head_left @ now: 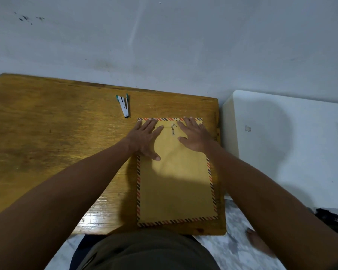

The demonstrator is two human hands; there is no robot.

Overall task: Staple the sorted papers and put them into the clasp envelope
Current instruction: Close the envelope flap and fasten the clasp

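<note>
Left hand (144,137) and right hand (195,136) flat, fingers straight, pressing top flap of clasp envelope (176,176) on wooden desk (47,133). Light, floppy, probably slides; best pinched at edges. Stapler (124,106) beside.

Envelope (176,184) tan, red-navy striped border; stapler (124,106) white, green tips; table (47,133) amber wood

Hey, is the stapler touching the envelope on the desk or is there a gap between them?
Apart. The head view shows the stapler lying beyond the envelope's far left corner, with a strip of bare wooden desk between its tip and the striped edge.
</note>
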